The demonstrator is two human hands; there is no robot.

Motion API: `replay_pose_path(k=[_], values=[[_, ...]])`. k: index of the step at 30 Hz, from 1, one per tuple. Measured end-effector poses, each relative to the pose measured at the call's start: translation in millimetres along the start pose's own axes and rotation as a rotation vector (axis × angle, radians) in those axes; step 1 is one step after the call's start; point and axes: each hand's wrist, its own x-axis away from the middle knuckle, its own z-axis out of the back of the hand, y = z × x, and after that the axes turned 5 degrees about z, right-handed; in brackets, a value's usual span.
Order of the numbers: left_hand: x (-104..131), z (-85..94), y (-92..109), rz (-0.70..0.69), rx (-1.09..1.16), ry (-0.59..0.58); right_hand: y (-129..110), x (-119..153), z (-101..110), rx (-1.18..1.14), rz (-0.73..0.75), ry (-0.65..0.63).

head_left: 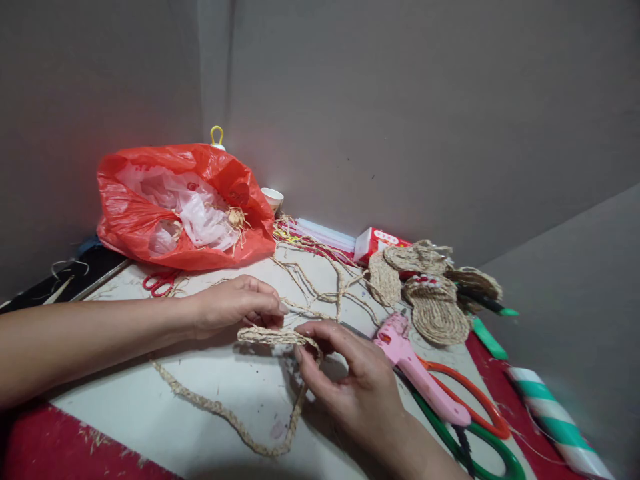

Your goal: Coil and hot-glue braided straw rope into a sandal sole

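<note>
"Braided cord (pixel 270 337); how does it lie?"
"Folded above the worktop (pixel 210 380), its loose length looping below at six o'clock."
"And the hands?"
"The right hand (pixel 357 373) pinches it between thumb and forefinger; the left hand (pixel 240 307) is half-curled beside it, its hold unclear."
"Beyond?"
"From the fold, the orange handle (pixel 487 393) and pink glue gun (pixel 425 383) at four o'clock, woven pieces (pixel 440 317) between two and three, the red bag (pixel 130 223) at eleven."
</note>
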Motion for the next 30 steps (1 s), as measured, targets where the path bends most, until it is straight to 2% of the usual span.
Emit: replay_pose_path(k=[8,15,30], values=[[-2.8,1.0,-5.4,0.165,0.136,-0.085,0.0,-0.3,1.0,0.032,-0.028,0.020],[-5.3,5.4,-6.3,0.181,0.148,-0.148,-0.3,-3.8,3.6,0.039,-0.039,0.048],[-7.8,10.0,-6.9,0.211,0.151,-0.188,2.8,-3.5,3.3,0.048,-0.041,0.034]])
